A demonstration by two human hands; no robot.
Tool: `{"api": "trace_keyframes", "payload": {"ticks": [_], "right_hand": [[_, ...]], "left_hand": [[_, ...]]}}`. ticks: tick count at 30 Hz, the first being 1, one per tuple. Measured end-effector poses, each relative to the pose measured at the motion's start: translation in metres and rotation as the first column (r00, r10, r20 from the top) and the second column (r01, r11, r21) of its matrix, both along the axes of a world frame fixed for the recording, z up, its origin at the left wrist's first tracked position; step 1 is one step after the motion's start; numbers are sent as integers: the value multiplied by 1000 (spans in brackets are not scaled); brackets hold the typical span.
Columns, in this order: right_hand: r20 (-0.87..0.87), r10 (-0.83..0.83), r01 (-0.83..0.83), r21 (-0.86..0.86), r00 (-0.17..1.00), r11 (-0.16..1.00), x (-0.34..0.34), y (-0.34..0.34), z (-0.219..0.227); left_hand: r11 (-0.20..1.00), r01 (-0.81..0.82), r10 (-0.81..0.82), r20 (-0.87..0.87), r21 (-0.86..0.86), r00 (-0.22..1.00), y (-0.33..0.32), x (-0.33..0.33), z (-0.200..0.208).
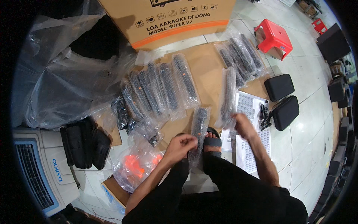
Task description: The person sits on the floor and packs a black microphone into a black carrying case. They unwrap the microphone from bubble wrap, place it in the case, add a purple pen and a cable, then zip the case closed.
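Note:
In front of my feet is a dark rod in bubble wrap (199,128), with an orange mark on it. My left hand (181,147) has curled fingers, and its fingertips pinch the left edge of this wrap. To the right lies a long, paler bubble-wrap sleeve (228,93); what it contains is hard to make out. At its lower end, my right hand (243,126) is closed on the plastic. Several more bubble-wrapped dark rods (169,87) lie side by side on the cardboard sheet (205,80), and another bunch of wrapped rods (240,56) lies beyond the sleeve.
A large carton (179,31) stands at the far side. Printed sheets (253,149), a black cable (264,115) and black cases (285,112) lie right, near a red stool (274,39). Left are clear plastic sheeting (71,82), black pouches (82,142), an air cooler (44,168) and a bag of orange pieces (134,164).

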State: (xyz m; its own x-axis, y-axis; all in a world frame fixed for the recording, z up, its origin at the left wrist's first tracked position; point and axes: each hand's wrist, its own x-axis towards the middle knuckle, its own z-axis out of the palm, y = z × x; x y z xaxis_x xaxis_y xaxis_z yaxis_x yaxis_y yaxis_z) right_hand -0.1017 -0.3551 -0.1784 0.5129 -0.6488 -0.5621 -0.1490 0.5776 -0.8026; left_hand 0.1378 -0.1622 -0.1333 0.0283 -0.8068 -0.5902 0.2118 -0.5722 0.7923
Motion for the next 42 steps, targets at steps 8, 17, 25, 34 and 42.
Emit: {"api": "trace_keyframes", "payload": {"ticks": [8, 17, 25, 34, 42], "right_hand": [[-159, 685, -704, -161, 710, 692, 56, 102, 51], [-42, 564, -564, -147, 825, 813, 59, 124, -1], [70, 350, -336, -163, 934, 928, 45, 120, 7], [-106, 547, -552, -287, 830, 783, 51, 110, 33], [-29, 464, -455, -263, 885, 851, 50, 119, 22]], "left_hand": [[811, -568, 550, -150, -136, 821, -67, 15, 1], [762, -625, 618, -102, -166, 780, -39, -1, 1], [938, 246, -210, 166, -245, 964, -4, 8, 12], [464, -466, 289, -369, -753, 883, -63, 95, 117], [796, -523, 579, 134, -304, 804, -54, 9, 66]]}}
